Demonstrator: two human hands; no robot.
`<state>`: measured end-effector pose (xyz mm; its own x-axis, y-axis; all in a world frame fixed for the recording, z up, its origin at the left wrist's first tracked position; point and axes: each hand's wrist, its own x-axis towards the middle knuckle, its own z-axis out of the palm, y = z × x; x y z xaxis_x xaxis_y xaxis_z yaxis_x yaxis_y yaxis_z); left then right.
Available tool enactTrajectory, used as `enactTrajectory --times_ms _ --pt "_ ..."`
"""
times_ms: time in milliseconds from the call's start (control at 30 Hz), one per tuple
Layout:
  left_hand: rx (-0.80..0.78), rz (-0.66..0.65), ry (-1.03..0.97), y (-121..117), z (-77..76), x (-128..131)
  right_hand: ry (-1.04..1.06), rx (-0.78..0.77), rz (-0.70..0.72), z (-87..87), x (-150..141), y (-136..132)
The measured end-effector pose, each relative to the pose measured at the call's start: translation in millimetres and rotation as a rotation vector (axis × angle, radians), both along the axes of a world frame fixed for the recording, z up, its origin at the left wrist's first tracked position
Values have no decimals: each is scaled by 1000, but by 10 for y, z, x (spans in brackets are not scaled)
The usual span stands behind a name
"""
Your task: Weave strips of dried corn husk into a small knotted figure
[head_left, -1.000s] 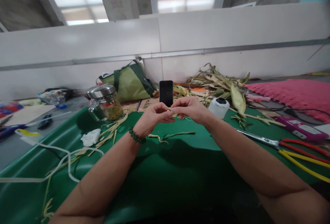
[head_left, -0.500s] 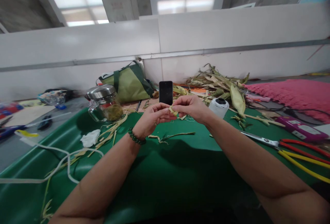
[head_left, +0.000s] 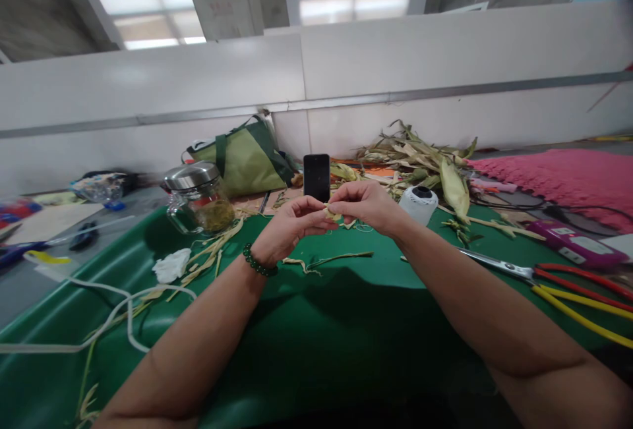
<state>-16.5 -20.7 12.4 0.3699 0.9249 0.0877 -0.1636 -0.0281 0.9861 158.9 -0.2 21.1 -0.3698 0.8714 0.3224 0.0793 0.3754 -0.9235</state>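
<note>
Above a green mat (head_left: 306, 343), my left hand (head_left: 289, 228) and my right hand (head_left: 366, 206) meet fingertip to fingertip. Both pinch a small pale yellow piece of corn husk (head_left: 332, 214), with a thin strand hanging beneath it. A green bead bracelet (head_left: 257, 263) circles my left wrist. A loose husk strip (head_left: 329, 260) lies on the mat just below the hands. A black phone (head_left: 317, 177) stands upright right behind them.
A husk pile (head_left: 420, 162) lies at the back right, beside a white spool (head_left: 418, 204). A lidded glass jar (head_left: 198, 197) and a green bag (head_left: 242, 159) stand at the left, with a white cord (head_left: 123, 304). Scissors (head_left: 539, 275) and a pink cloth (head_left: 558, 178) are at the right.
The hands stay together at the same spot; the fingers shifted slightly on the husk piece. The view drifted a little.
</note>
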Motion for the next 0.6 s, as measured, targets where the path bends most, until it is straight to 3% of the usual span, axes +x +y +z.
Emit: enactTrajectory --times_ms 433,600 --pt "44 61 103 35 -46 -6 -56 31 -39 -48 -78 -23" --pt "106 104 98 32 -42 0 8 -33 -78 -56 -88 4"
